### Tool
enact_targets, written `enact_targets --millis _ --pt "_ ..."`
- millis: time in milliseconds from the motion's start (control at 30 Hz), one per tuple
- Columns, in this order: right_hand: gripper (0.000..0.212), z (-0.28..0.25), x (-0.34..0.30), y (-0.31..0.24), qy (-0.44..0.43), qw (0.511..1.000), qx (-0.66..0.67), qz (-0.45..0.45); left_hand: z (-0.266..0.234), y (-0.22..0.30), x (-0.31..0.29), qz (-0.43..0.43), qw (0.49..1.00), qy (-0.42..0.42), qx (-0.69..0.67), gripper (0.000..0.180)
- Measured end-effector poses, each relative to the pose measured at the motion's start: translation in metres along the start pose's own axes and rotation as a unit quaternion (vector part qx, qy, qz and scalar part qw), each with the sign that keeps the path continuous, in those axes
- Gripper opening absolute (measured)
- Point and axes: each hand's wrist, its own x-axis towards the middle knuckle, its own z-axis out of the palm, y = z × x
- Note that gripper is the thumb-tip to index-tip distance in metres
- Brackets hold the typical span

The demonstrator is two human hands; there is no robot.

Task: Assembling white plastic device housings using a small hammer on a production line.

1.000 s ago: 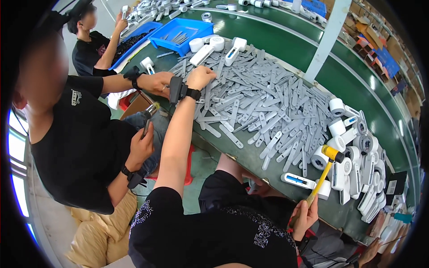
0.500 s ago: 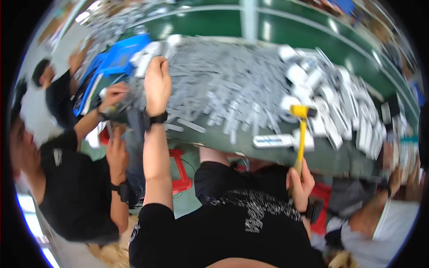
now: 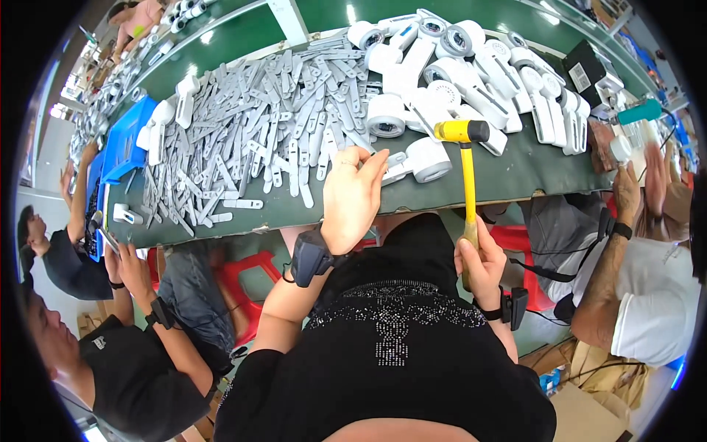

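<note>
My right hand (image 3: 482, 258) is closed around the lower handle of a mallet (image 3: 469, 177), which stands upright with its yellow-and-black head at the top. Fingers partly bent and apart, my left hand (image 3: 352, 197) hovers near the table's front edge, and nothing shows in its grip. Just right of it lies a white part with a round head (image 3: 427, 160) and a handle, like a handheld fan; the handle's end is close to my fingers, and contact cannot be made out. Beyond my left hand spreads a heap of flat grey strips (image 3: 250, 125).
More white round-headed parts (image 3: 460, 88) pile up at the back right of the green table (image 3: 508, 180). A black box (image 3: 593, 70) stands behind them. A blue tray (image 3: 121, 147) sits at the left. Co-workers sit on both sides, near red stools (image 3: 254, 283).
The view has swung, bringing the right pile toward the middle. My left hand has come back from the table's far left to beside the nearest white part. My right hand keeps the mallet.
</note>
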Motion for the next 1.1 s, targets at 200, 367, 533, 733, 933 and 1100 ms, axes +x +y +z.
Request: enact_targets --millis 200,367,533,733,933,1100 --pt "0.048 -0.004 0.0 -0.001 -0.014 1.0 0.001 0.015 0.001 0.003 -0.004 0.017 0.999 0.002 0.033 0.022" --pt "0.047 -0.003 0.001 -0.012 -0.056 0.997 -0.05 -0.008 -0.003 0.001 -0.009 0.016 0.998 -0.004 0.065 0.023" --pt "0.047 -0.008 0.005 -0.02 -0.091 0.986 -0.137 -0.002 -0.003 -0.003 -0.007 0.026 0.997 0.002 0.071 0.024" --pt "0.047 -0.01 0.009 -0.037 -0.116 0.965 -0.234 -0.019 -0.002 -0.005 -0.007 0.049 0.995 0.017 0.083 0.024" --pt "0.046 -0.016 0.012 -0.052 -0.135 0.952 -0.268 -0.055 0.001 -0.015 -0.01 -0.099 0.98 -0.037 -0.169 0.013" --pt "0.047 -0.016 0.013 -0.049 -0.122 0.935 -0.314 -0.112 0.0 -0.013 -0.008 -0.115 0.976 -0.032 -0.184 0.01"
